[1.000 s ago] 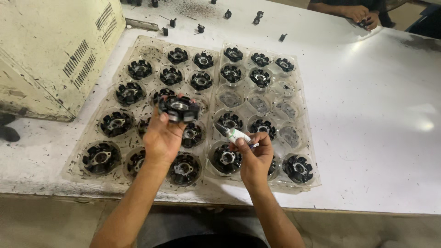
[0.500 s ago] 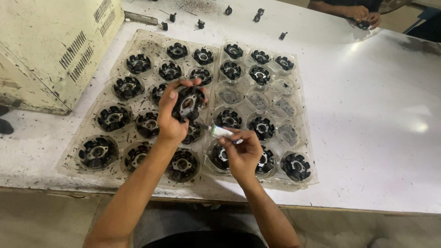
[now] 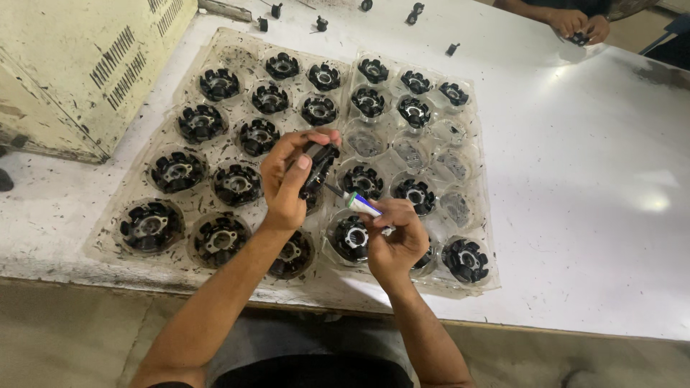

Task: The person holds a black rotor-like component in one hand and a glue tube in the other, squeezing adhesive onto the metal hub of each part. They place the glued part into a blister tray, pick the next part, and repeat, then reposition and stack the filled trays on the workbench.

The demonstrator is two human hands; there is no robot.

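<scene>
Machine: a cream metal box [image 3: 79, 65] with vent slots stands at your far left on the white table [image 3: 575, 215].
Tray: a clear plastic tray [image 3: 115, 248] with round pockets lies just right of the box; most pockets hold one black round part, and several pockets toward the right side hold none.
Left hand: your left hand [image 3: 287, 183] is closed around one black part [image 3: 316, 164], lifted above the middle of the tray and tilted on edge, thumb on the near side, fingers over the top.
Tube: a small white tube [image 3: 361, 204] with a green band slants between your hands; its thin dark tip points up and left, right at the held part. You cannot tell whether the tip touches it.
Right hand: your right hand [image 3: 394, 237] pinches the tube's lower end, fingers curled tight, above the tray's near row.
Loose bits: small black pieces [image 3: 412, 13] lie scattered on the table beyond the tray.
Other person: another person's hands [image 3: 575, 21] rest at the far right corner, closed on something small and dark.
</scene>
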